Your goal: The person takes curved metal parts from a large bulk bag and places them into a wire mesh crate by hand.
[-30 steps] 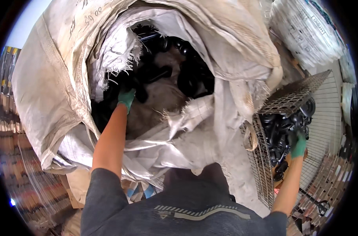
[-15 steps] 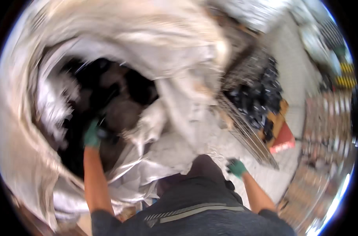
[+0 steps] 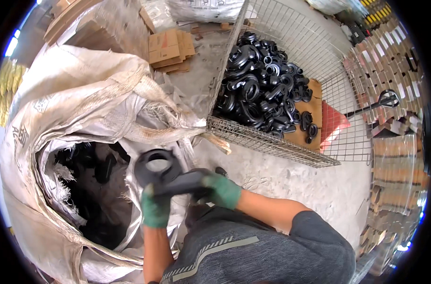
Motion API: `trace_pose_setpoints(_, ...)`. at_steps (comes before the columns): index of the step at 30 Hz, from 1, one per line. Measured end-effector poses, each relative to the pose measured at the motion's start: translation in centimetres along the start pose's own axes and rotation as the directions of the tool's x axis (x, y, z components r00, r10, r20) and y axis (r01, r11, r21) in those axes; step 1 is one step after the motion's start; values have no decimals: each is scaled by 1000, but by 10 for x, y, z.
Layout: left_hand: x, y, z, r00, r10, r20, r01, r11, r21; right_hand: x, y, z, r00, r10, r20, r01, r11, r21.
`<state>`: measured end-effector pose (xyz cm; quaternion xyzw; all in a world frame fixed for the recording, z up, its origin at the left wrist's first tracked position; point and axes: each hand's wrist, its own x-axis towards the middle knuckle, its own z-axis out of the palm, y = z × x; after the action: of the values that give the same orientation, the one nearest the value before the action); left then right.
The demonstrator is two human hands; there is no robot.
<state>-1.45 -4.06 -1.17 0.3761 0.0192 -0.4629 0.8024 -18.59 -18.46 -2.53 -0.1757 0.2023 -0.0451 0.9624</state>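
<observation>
In front of my body I hold a black, curved pipe-like fitting (image 3: 169, 174) with a round ring opening at one end. My left hand (image 3: 155, 212), in a green glove, is closed on its lower left side, under the ring. The other end is gripped by my right hand (image 3: 225, 190), also gloved in green; that end is slightly blurred. Just left of my hands gapes a large white woven bulk sack (image 3: 90, 94) with frayed folds. Deep inside it lie several black parts (image 3: 103, 169), partly lost in shadow.
Ahead to the right stands a wire mesh cage (image 3: 272, 146) with a heap of black fittings (image 3: 253, 92) on cardboard (image 3: 315, 108). A red piece (image 3: 333, 122) lies at its right end. Flattened cartons (image 3: 165, 49) lie beyond the sack; stacked cardboard (image 3: 395, 161) lines the right side.
My left hand has come out of the sack with the black fitting. The right hand, earlier apart at my right side, now grips it too. My view has swung right.
</observation>
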Motion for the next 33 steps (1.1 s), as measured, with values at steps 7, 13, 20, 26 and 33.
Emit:
trace_pose_setpoints(7, 28, -73, 23, 921, -380, 83, 307, 842, 443, -36, -61, -118, 669, -187, -720, 363, 927, 96)
trace_pose_setpoints(13, -16, 1, -12, 1000, 6, 4, -7, 770, 638, 41, -215, -262, 552, -492, -673, 602, 794, -85)
trace_pose_setpoints(20, -104, 33, -160, 762, 610, -219, 84, 242, 967, 108, -321, -322, 715, -577, -395, 498, 817, -291)
trace_pose_setpoints(26, -137, 46, -178, 717, 593, -367, 548, -153, 822, 120, -107, -4, 990, -72, -120, -25, 753, -657)
trace_pose_setpoints(33, -125, 11, -230, 798, 431, -421, 552, -243, 798, 237, 33, 135, 939, 342, 43, -173, 576, -799)
